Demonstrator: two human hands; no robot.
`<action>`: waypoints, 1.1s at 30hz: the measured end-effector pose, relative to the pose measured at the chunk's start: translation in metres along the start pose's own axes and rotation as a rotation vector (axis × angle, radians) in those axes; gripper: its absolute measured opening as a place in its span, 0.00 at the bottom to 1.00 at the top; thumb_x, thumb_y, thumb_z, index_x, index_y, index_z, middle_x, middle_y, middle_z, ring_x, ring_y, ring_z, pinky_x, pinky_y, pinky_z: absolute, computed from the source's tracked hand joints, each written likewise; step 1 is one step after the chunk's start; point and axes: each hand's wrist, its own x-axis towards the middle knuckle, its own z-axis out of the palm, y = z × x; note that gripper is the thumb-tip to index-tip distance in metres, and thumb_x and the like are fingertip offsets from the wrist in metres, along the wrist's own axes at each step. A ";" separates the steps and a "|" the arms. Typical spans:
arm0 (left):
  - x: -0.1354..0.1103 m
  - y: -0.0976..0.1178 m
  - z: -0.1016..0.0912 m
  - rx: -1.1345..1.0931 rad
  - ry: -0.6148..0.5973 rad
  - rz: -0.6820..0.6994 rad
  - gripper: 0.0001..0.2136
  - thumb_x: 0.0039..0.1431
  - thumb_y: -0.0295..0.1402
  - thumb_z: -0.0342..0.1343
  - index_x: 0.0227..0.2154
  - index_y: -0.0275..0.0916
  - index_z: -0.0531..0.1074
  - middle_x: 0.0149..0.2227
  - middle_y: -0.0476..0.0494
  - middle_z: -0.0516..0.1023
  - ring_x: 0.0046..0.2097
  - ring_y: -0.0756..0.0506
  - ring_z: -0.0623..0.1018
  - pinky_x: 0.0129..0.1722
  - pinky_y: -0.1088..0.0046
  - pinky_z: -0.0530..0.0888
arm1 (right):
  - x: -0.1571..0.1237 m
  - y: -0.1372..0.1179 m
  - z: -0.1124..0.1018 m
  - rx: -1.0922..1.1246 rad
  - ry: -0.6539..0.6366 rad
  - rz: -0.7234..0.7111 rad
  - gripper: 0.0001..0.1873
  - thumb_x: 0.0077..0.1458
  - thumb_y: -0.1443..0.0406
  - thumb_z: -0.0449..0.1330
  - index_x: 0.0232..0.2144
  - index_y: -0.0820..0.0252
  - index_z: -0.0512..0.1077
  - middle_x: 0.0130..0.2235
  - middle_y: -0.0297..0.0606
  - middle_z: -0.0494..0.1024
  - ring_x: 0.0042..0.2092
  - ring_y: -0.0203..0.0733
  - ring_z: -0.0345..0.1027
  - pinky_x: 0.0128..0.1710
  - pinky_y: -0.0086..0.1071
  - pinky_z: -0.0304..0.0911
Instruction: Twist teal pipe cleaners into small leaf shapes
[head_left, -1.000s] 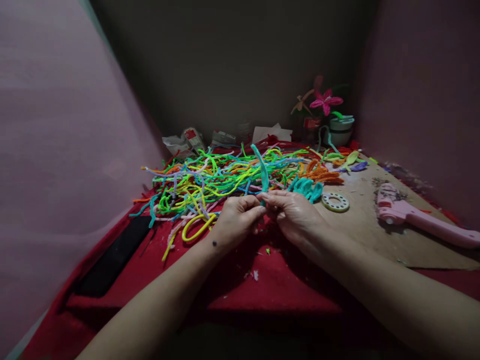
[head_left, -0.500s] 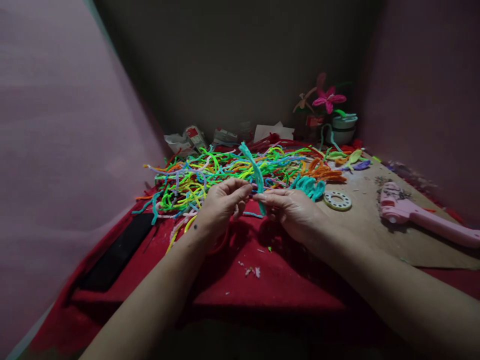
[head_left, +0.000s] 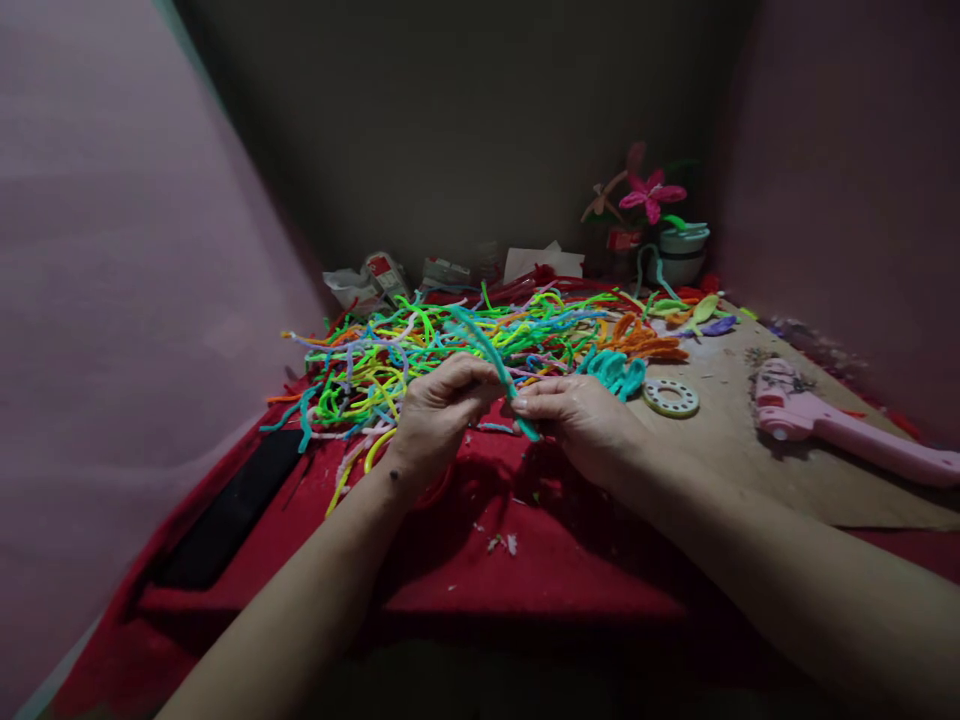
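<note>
Right hand (head_left: pixel 592 425): thumb and fingers pinched together on the teal strip near its lower end; back of the hand turned partly upward;
Left hand (head_left: pixel 437 405): fingers bent and drawn narrow, tips just beside the strip; whether they grip it cannot be told, the contact being partly hidden;
Teal strip (head_left: pixel 486 343): fuzzy, slender, slightly curved; held between the two hands above the table, slanting from upper left to lower right, its short lower end showing below the right thumb;
Stem pile (head_left: pixel 427 345): many fuzzy stems in green, yellow, blue, lilac and orange, tangled beyond the hands;
Teal loops (head_left: pixel 619 375): a cluster just beyond the right hand;
Orange loops (head_left: pixel 649 342): a bundle behind the teal ones;
Ring (head_left: pixel 651 394): flat, pale, pierced by small holes; beside the teal loops;
Board (head_left: pixel 731 470): brown, flat, to the right;
Pink tool (head_left: pixel 844 432): lying on the board, its handle reaching the right edge of view;
Table (head_left: pixel 577 580): covered in red cloth, with small scraps (head_left: pixel 510 543) before the hands;
Black flat object (head_left: pixel 229 515): at the left of the table;
Pink flower (head_left: pixel 654 197): standing at the back, near a pale pot (head_left: pixel 682 260).
</note>
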 end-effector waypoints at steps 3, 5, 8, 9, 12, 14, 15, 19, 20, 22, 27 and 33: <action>0.000 -0.003 -0.006 0.380 -0.066 0.261 0.06 0.53 0.31 0.53 0.26 0.39 0.75 0.29 0.47 0.68 0.32 0.51 0.68 0.31 0.76 0.64 | -0.002 -0.004 0.002 -0.051 -0.033 0.021 0.07 0.35 0.68 0.61 0.11 0.62 0.68 0.14 0.29 0.63 0.20 0.30 0.50 0.23 0.30 0.45; 0.000 -0.004 -0.011 0.582 -0.106 0.405 0.08 0.54 0.30 0.52 0.25 0.40 0.75 0.28 0.47 0.67 0.33 0.50 0.67 0.33 0.75 0.64 | -0.003 -0.007 0.002 -0.080 -0.052 0.042 0.07 0.34 0.69 0.60 0.10 0.63 0.68 0.13 0.29 0.63 0.19 0.30 0.50 0.23 0.30 0.45; 0.001 0.001 -0.018 0.751 -0.179 0.550 0.08 0.55 0.29 0.52 0.25 0.40 0.74 0.29 0.47 0.68 0.35 0.49 0.66 0.35 0.74 0.63 | -0.002 -0.008 0.002 -0.084 -0.060 0.068 0.05 0.33 0.69 0.61 0.11 0.63 0.69 0.14 0.29 0.64 0.19 0.30 0.52 0.22 0.30 0.45; 0.001 0.004 -0.020 0.778 -0.211 0.574 0.07 0.55 0.29 0.51 0.26 0.40 0.74 0.30 0.46 0.69 0.35 0.49 0.67 0.35 0.74 0.64 | -0.002 -0.007 0.001 -0.078 -0.071 0.071 0.05 0.33 0.69 0.61 0.11 0.63 0.69 0.14 0.30 0.65 0.19 0.30 0.52 0.22 0.30 0.46; 0.001 0.011 -0.025 0.807 -0.282 0.604 0.08 0.56 0.30 0.50 0.28 0.40 0.74 0.33 0.45 0.72 0.37 0.48 0.68 0.36 0.74 0.64 | 0.000 -0.006 -0.001 -0.075 -0.141 0.059 0.04 0.34 0.70 0.60 0.12 0.64 0.71 0.14 0.31 0.67 0.19 0.30 0.55 0.22 0.29 0.48; 0.001 0.014 -0.026 0.807 -0.313 0.600 0.08 0.56 0.32 0.50 0.28 0.39 0.74 0.32 0.44 0.73 0.36 0.48 0.69 0.36 0.74 0.64 | -0.001 -0.007 -0.002 -0.118 -0.177 0.042 0.04 0.35 0.70 0.60 0.13 0.64 0.72 0.15 0.31 0.68 0.19 0.31 0.56 0.22 0.29 0.50; 0.001 0.014 -0.027 0.803 -0.336 0.593 0.08 0.56 0.32 0.51 0.27 0.39 0.74 0.32 0.44 0.73 0.35 0.49 0.69 0.36 0.74 0.64 | -0.001 -0.008 -0.002 -0.149 -0.177 0.042 0.04 0.35 0.70 0.60 0.13 0.64 0.72 0.14 0.31 0.68 0.19 0.31 0.56 0.22 0.29 0.50; -0.003 0.015 -0.026 0.787 -0.470 0.543 0.08 0.56 0.30 0.49 0.26 0.38 0.73 0.27 0.46 0.73 0.31 0.50 0.69 0.34 0.75 0.63 | -0.005 -0.017 0.001 -0.360 -0.163 0.118 0.05 0.36 0.71 0.59 0.13 0.65 0.70 0.13 0.29 0.64 0.18 0.30 0.52 0.20 0.28 0.47; -0.005 0.016 -0.025 0.774 -0.486 0.511 0.09 0.56 0.29 0.49 0.25 0.38 0.72 0.26 0.46 0.73 0.30 0.50 0.69 0.33 0.75 0.63 | -0.006 -0.018 0.002 -0.440 -0.168 0.127 0.05 0.37 0.71 0.59 0.13 0.65 0.70 0.13 0.28 0.62 0.18 0.29 0.51 0.20 0.28 0.47; -0.008 0.019 -0.023 0.707 -0.482 0.383 0.08 0.54 0.28 0.49 0.24 0.37 0.71 0.25 0.47 0.72 0.28 0.51 0.68 0.30 0.76 0.62 | -0.009 -0.017 0.005 -0.654 -0.157 0.027 0.07 0.39 0.72 0.57 0.13 0.65 0.69 0.13 0.28 0.61 0.18 0.29 0.50 0.20 0.28 0.46; -0.007 0.018 -0.015 0.181 -0.360 -0.362 0.07 0.44 0.29 0.52 0.15 0.35 0.64 0.15 0.54 0.59 0.19 0.55 0.59 0.20 0.78 0.56 | -0.018 -0.004 0.011 -1.177 0.010 -0.780 0.13 0.47 0.74 0.51 0.14 0.65 0.68 0.19 0.36 0.65 0.26 0.35 0.53 0.29 0.31 0.51; -0.001 0.011 -0.011 -0.337 -0.371 -0.649 0.14 0.44 0.32 0.51 0.09 0.37 0.56 0.11 0.54 0.52 0.15 0.56 0.54 0.17 0.77 0.56 | -0.022 -0.002 0.012 -1.176 0.088 -1.043 0.14 0.50 0.73 0.51 0.16 0.64 0.69 0.20 0.38 0.67 0.27 0.37 0.54 0.31 0.34 0.53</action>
